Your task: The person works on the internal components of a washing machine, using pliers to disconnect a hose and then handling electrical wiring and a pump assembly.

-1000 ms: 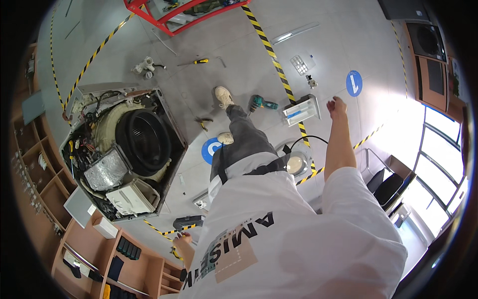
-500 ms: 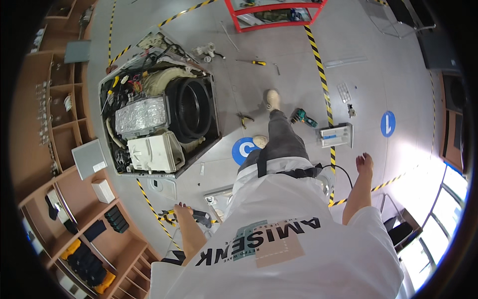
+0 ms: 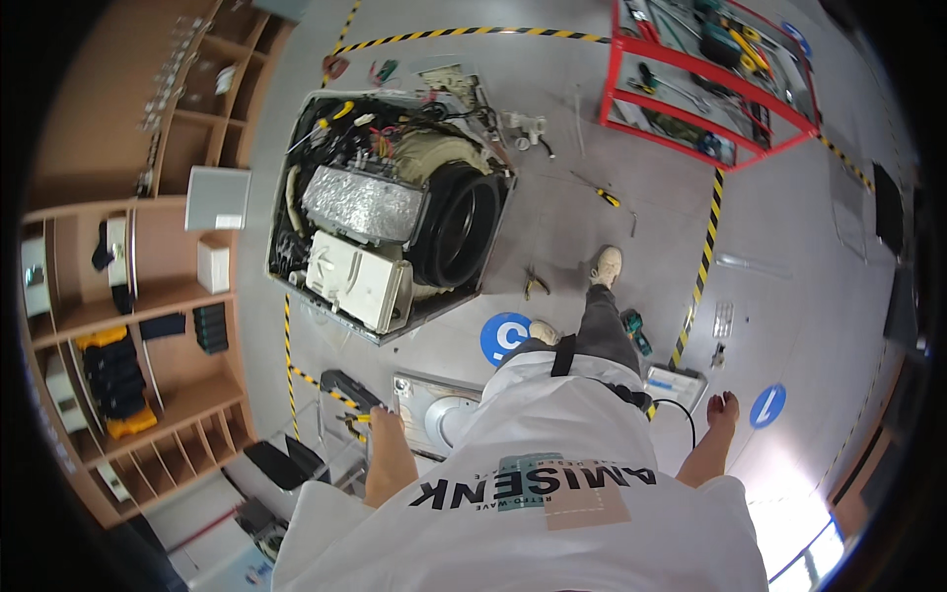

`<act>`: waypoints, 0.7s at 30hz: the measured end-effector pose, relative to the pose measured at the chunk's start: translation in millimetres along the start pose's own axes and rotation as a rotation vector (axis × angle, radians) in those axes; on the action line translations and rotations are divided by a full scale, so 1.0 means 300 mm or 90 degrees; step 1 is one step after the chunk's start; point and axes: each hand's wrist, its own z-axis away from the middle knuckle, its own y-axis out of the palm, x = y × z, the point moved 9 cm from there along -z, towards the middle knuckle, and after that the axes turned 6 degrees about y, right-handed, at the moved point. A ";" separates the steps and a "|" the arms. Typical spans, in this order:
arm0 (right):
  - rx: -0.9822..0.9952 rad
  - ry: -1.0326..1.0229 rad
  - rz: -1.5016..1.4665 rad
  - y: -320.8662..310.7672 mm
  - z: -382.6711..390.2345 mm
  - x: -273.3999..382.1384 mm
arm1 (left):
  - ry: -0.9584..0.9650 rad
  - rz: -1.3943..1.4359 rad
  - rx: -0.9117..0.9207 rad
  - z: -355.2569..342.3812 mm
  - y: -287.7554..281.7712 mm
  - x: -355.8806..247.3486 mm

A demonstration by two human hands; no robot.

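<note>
My left hand (image 3: 386,422) hangs low at my left side, beside yellow-handled pliers (image 3: 355,426) and a dark tool-like object; its fingers are mostly hidden, and whether it touches the pliers I cannot tell. My right hand (image 3: 723,407) hangs on the other side with loosely bent fingers and nothing in it. Ahead to the left lies an opened washing machine (image 3: 365,207), its black rubber door ring (image 3: 462,227), foil-covered box (image 3: 360,205) and white plastic housing (image 3: 357,281) exposed. A front panel with a round opening (image 3: 439,412) lies near my left hand.
Across the floor lie pliers (image 3: 535,284), a yellow-handled screwdriver (image 3: 606,195), a green cordless drill (image 3: 636,331), a white pump-like part (image 3: 523,128) and a pale drawer-like part (image 3: 676,383). A red tool cart (image 3: 710,148) stands far right; wooden shelves (image 3: 148,345) line the left.
My view has turned and lifted: the washing machine sits further right in it, and more of the red cart shows. Both arms still hang at my sides.
</note>
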 end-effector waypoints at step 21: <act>0.131 -0.075 0.135 0.904 0.106 0.777 | 0.485 0.353 -0.048 0.741 0.285 -0.507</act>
